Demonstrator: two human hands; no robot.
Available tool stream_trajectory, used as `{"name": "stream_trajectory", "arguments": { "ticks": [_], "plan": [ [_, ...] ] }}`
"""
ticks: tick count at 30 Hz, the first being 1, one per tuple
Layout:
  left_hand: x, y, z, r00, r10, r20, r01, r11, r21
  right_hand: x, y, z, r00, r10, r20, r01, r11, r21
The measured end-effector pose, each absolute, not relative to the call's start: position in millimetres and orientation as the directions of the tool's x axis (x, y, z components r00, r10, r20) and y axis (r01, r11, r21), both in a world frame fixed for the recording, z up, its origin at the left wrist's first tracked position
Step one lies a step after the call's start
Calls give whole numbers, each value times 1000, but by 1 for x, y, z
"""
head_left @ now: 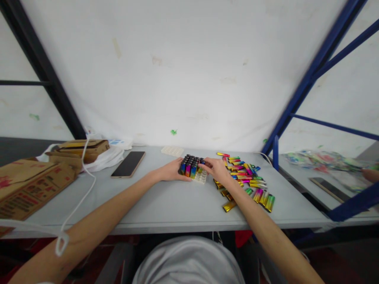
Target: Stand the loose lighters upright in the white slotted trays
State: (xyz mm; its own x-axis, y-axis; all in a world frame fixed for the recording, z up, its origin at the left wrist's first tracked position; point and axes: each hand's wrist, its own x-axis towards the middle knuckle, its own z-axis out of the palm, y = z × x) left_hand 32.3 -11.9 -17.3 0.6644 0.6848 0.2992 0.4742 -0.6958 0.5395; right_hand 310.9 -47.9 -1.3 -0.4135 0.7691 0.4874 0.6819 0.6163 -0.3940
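Several metallic rainbow lighters [188,169] with black tops stand upright, packed together in a pale plastic tray [200,177]. My left hand [171,170] is wrapped round the left side of this block, thumb along the front and fingers behind. At the block's right side, my right hand [215,167] pinches a dark-topped lighter [202,161] over the tray's right part, where bare slots show. Partly behind my right wrist lies a loose pile of shiny lighters [241,173] in gold, pink, green and blue.
Another pale tray [172,151] lies by the wall. To the left are a phone [129,164], cardboard boxes [38,185] and a white cable [84,157]. A blue metal frame [299,86] borders the table's right side; past it lie a second phone [330,188] and plastic bags [322,159].
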Motion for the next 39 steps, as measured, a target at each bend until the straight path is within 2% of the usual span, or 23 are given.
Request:
{"name": "stream_trajectory", "arguments": {
  "ticks": [8, 15, 18, 20, 24, 27, 29, 35, 39],
  "plan": [
    [33, -12, -19, 669, 682, 294, 474, -697, 538, 312, -42, 0, -508, 757, 411, 713, 637, -293],
    [33, -13, -17, 662, 694, 282, 492, -687, 534, 313, -47, 0, -385, 852, 355, 877, 458, -148],
    [33, -12, -17, 661, 694, 284, 486, -685, 543, 320, -48, 1, -411, 838, 360, 847, 497, -188],
    [33, -13, -16, 666, 689, 287, 478, -689, 544, 330, -46, 4, -381, 826, 416, 836, 499, -226],
    [33, -14, -15, 672, 683, 287, 475, -695, 540, 359, -34, 13, -183, 805, 564, 887, 383, -260],
    [32, -15, -15, 681, 673, 287, 469, -703, 535, 381, -21, 10, -76, 809, 582, 930, 268, -252],
    [32, -14, -16, 686, 668, 289, 464, -707, 534, 391, -14, 2, -37, 855, 517, 955, 183, -235],
    [33, -15, -17, 676, 673, 299, 463, -704, 538, 396, -5, -19, -43, 990, 137, 988, 63, -144],
    [34, -16, -16, 676, 677, 292, 470, -700, 538, 390, -1, -20, -10, 996, 85, 990, 22, -137]
  ]
}}
